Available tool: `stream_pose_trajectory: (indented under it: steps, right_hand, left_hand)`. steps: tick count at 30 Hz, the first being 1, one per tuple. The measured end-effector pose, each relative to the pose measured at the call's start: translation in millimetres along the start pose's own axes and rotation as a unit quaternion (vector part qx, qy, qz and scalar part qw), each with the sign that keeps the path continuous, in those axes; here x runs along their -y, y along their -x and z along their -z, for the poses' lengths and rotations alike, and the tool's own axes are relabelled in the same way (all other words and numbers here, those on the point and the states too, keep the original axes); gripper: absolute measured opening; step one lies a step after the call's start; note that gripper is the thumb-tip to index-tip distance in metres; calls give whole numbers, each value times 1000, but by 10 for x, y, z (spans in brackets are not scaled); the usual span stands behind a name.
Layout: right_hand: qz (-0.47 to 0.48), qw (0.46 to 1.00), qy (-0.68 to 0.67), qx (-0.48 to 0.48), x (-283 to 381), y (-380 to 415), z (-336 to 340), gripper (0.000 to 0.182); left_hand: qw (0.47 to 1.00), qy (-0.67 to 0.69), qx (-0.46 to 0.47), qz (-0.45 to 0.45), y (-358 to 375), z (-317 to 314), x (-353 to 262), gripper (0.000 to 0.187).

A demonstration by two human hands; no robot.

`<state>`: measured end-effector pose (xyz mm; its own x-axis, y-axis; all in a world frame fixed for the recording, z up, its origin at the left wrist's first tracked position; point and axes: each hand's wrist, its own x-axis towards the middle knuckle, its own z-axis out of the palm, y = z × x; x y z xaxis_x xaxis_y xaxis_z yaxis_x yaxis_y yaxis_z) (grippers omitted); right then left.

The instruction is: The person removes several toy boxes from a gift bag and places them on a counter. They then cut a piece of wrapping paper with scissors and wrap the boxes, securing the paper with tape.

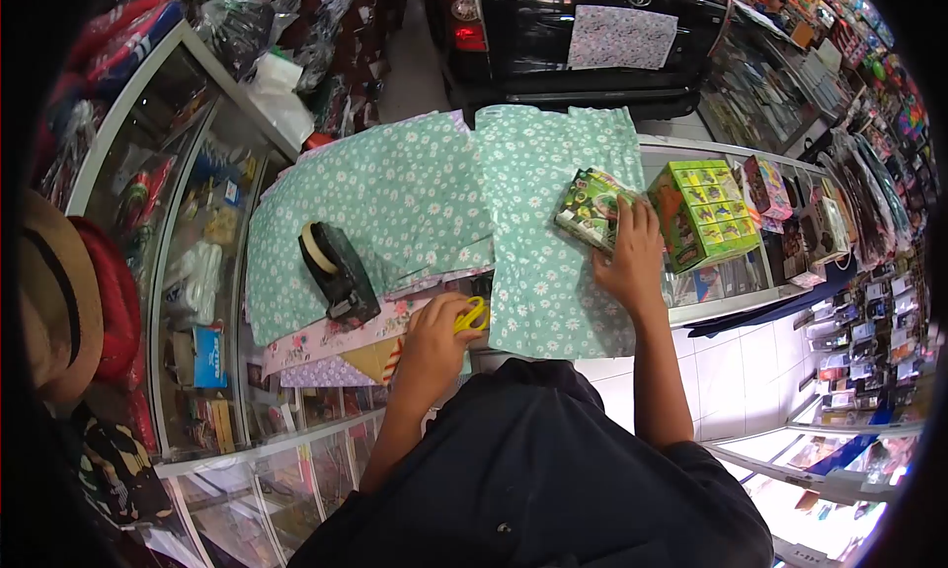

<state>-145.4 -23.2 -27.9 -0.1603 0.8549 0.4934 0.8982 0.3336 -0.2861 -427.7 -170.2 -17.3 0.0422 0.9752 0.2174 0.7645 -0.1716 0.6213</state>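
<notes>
My left hand (432,339) is closed around a pair of scissors; only their yellow handle loops (474,314) show. It is near the front edge of the counter. My right hand (633,257) grips the right side of a small green printed box (591,208), which lies on a sheet of green daisy-patterned wrapping paper (543,301). To the left, more of the same daisy paper (395,183) lies in a wide stack. A black tape dispenser (341,277) with a roll of tape stands on that stack.
Right of the paper stands a larger green box (703,212) with a grid of pictures. Pink floral paper (316,343) pokes out under the stack. A glass cabinet (202,272) is at left; a black car (592,35) is parked beyond the counter.
</notes>
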Motion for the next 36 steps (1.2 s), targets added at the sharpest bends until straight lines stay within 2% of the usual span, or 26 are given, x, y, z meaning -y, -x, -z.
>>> stream_pose_trajectory:
  steps: [1,6,8,9,11,12,14,16,17,21,22,24,26,27,28,29,30,32,34,36]
  right_hand:
    - [-18,999,16,28,-68,-15,-41,81]
    - [-15,999,-32,14,-136,-26,-18,90]
    - [-17,996,-87,-18,-71,3,102,91]
    - [-30,995,-93,-23,-13,12,204,89]
    - [-28,993,-112,-37,46,24,369,89]
    - [-22,990,-135,-47,75,34,456,88]
    - [-22,987,-148,-65,113,19,653,85]
    - [14,984,-112,-137,65,-6,837,81]
    - [1,981,-101,-168,28,-26,917,76]
    - [-47,980,-33,-188,-467,-143,1077,74]
    - [-48,979,-30,-195,-589,-177,1074,74]
    - [-80,982,13,-169,-857,-227,1021,74]
    - [-89,988,-8,-126,-1096,-182,936,80]
    - [-79,990,3,-114,-1123,-167,960,83]
    - [-67,993,14,-98,-1145,-144,989,85]
    - [-51,994,22,-98,-1162,-122,1014,90]
    - [-51,994,8,-97,-1180,-110,1029,88]
    - [-56,994,51,-75,-1204,-91,1123,89]
    - [-59,996,21,-67,-1335,-57,1097,90]
    - [-59,996,-12,-70,-1439,-101,1060,91]
  left_hand:
    - [999,34,-12,10,7,8,21,36]
    - [994,90,-55,23,109,324,-64,39]
    - [983,83,-161,22,138,448,-112,35]
    - [984,85,-158,17,128,474,-172,35]
    - [959,196,-204,18,91,484,-286,29]
    - [959,199,-201,17,52,474,-319,29]
    - [969,159,-176,-64,-48,428,-386,37]
    - [973,146,-167,-65,-105,316,-468,40]
    - [974,158,-146,-75,-144,258,-543,38]
    - [974,185,-87,-100,-298,-37,-897,30]
    - [972,189,-62,-123,-354,-110,-1003,36]
    - [968,208,-41,-134,-452,-274,-1223,33]
    - [934,344,0,-92,-530,-476,-1415,29]
    - [931,356,8,-87,-588,-544,-1508,29]
    - [930,358,3,-85,-653,-617,-1582,29]
    - [935,352,10,-44,-721,-692,-1641,31]
    - [939,344,19,-1,-788,-767,-1699,33]
    - [951,308,9,25,-975,-1010,-1773,36]
    - [987,149,-62,-8,-1133,-1386,-1696,37]
    - [993,104,-54,22,-1241,-1568,-1766,37]
